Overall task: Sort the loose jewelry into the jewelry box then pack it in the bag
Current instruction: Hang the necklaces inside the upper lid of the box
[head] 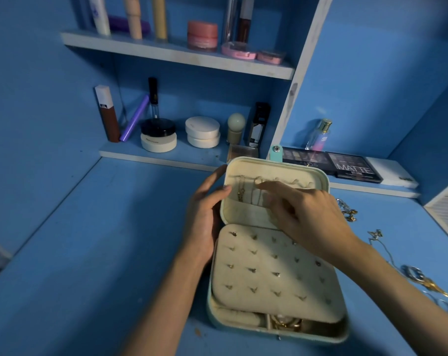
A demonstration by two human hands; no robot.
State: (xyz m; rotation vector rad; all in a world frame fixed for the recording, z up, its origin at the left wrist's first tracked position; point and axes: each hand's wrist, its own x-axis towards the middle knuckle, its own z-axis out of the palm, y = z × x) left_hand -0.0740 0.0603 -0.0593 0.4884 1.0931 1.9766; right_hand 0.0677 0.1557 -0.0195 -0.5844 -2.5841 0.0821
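The cream jewelry box (318, 335) lies open on the blue desk, its lid (318, 176) standing up at the back. A padded earring panel (269, 273) covers most of the base. Gold chains (241, 188) hang from hooks inside the lid. My left hand (205, 214) holds the lid's left edge, thumb on the inside rim. My right hand (305, 214) reaches into the lid, fingers bent at a thin chain near the hooks; the pinch itself is blurred. Loose jewelry (348, 210) lies on the desk to the right, with more necklaces and rings (418, 276) nearer me.
Shelves behind hold cosmetics: jars (158, 140), round compacts (202, 132), bottles and tubes. Eyeshadow palettes (354, 167) and a perfume bottle (320, 134) sit on a ledge at the back right. A slatted white panel (446, 211) juts in at the right edge.
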